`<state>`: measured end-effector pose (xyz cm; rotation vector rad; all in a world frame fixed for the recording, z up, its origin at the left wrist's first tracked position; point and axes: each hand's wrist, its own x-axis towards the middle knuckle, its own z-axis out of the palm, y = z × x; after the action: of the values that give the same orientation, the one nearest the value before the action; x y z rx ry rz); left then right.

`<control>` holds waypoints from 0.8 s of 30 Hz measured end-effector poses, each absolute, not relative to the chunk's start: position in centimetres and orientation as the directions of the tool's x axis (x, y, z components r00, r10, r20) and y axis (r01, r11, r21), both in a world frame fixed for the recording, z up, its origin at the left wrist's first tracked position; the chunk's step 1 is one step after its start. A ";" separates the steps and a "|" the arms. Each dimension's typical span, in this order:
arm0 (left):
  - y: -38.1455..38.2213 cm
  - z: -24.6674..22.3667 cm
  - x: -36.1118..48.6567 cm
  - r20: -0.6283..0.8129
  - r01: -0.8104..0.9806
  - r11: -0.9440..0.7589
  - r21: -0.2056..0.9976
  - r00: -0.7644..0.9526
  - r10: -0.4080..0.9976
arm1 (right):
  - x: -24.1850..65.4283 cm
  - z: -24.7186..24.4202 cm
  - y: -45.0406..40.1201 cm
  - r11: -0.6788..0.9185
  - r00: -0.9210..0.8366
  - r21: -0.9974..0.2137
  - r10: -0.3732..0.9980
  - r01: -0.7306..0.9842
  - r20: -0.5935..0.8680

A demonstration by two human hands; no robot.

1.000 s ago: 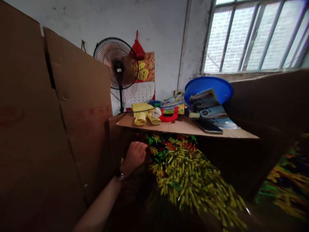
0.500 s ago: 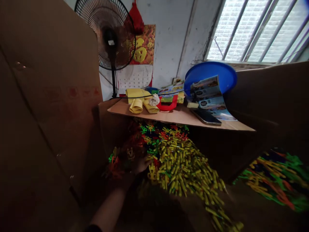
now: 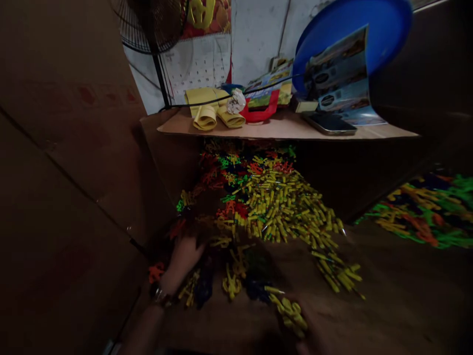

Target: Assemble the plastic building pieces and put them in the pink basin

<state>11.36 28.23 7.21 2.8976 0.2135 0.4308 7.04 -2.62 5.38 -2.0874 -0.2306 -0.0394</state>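
Note:
At the lower left, my left hand (image 3: 185,254) reaches down into the loose plastic pieces, beside a red piece (image 3: 177,229). Its thumb side shows, but the fingertips are lost in shadow. My right hand (image 3: 312,323), dim and blurred at the bottom edge, is closed around several yellow plastic pieces (image 3: 291,313). Between the hands lie a yellow figure-shaped piece (image 3: 231,285) and dark blue pieces (image 3: 257,290). Beyond them spreads a heap of short yellow stick-like pieces (image 3: 284,207), mixed at its far side with green and orange ones.
A cardboard shelf (image 3: 266,130) overhangs the heap, bearing rolled yellow gloves or cloths (image 3: 205,118), a phone (image 3: 328,123) and a blue basin (image 3: 391,29). Tall cardboard (image 3: 74,172) stands at left. Another multicoloured pile (image 3: 428,212) lies at right. A fan (image 3: 151,24) stands behind.
The view has tilted down. My left hand has moved away from the yellow heap, left and nearer to me. My right hand with yellow pieces has come into view.

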 end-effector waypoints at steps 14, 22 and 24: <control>16.0 6.2 10.4 0.068 0.092 -0.957 0.275 0.991 0.115 | 7.5 6.9 1.2 -0.192 0.988 -0.981 0.151 -0.009 -0.039; 16.1 5.9 8.3 -0.010 0.082 -0.241 0.967 0.959 0.283 | 7.2 8.3 -0.7 -0.040 0.989 -0.996 -0.129 -0.079 -0.073; 15.8 6.8 7.6 -0.125 0.142 -0.051 0.989 0.958 0.257 | 6.5 8.9 -0.4 -0.097 0.983 -0.995 -0.183 0.001 0.019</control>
<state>7.61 15.81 6.83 1.6275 0.3103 0.0955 6.46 -0.42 8.94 -1.6627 0.1391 -0.1556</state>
